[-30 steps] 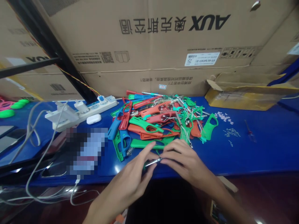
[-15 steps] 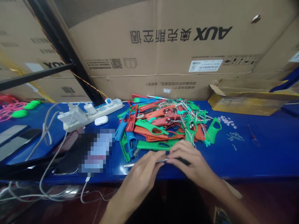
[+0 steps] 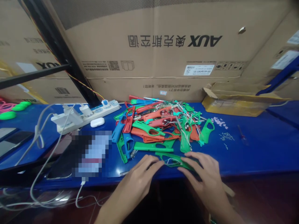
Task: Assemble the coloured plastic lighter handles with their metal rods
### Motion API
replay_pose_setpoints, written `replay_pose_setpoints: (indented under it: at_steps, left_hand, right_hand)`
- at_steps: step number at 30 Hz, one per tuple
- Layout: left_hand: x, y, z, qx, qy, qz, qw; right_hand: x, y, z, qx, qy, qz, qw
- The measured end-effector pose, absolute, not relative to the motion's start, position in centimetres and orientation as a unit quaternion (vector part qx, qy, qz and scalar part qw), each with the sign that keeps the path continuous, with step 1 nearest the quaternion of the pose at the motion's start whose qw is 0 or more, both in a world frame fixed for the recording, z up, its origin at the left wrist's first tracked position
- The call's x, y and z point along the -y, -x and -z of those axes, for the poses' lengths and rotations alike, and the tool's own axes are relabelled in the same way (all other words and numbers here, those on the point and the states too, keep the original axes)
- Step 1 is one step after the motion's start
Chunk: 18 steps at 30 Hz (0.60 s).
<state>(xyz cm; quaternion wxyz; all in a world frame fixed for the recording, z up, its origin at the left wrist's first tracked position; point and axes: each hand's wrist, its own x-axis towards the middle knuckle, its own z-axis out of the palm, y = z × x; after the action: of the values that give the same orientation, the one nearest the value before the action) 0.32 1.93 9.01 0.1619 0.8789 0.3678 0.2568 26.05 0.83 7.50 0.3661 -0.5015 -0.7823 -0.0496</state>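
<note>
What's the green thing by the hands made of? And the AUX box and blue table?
The green piece looks like smooth, hard plastic, evenly coloured. The AUX box seems to be matte brown cardboard, creased and printed. The blue table is glossy, with bright reflections; whether painted or plastic, I can't tell.

Bare hands (image 3: 142, 177), bare forearms (image 3: 116, 202), dark clothing (image 3: 174, 207)

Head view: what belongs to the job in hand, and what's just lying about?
Likely the job:
green casing, in the right hand with the left hand close by
piled coloured casings
screwdriver
pink bits

Likely just lying about:
phone
power strip
white case
</note>
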Motion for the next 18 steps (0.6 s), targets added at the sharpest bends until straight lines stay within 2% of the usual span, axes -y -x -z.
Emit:
replay_pose_setpoints:
  at_steps: [5, 11, 15, 18]
  left_hand:
    - [-1.8, 0.5, -9.1, -0.348, -0.896, -0.251, 0.114]
    - [-2.0, 1.2, -9.1, -0.330, -0.907, -0.248, 0.087]
    - [-2.6, 0.7, -8.4, -0.327, -0.896, -0.290, 0.074]
    - [-3.1, 0.2, -8.1, -0.349, -0.880, -0.316, 0.067]
  right_hand:
    - [-1.3, -27.3, -7.0, 0.814, 0.459, -0.022, 0.356]
    - [-3.2, -28.3, -9.1, 0.870, 0.392, -0.080, 0.288]
    - [-3.9, -28.6, -10.0, 0.892, 0.370, -0.113, 0.234]
    - [-4.3, -28.7, -10.0, 0.899, 0.356, -0.122, 0.225]
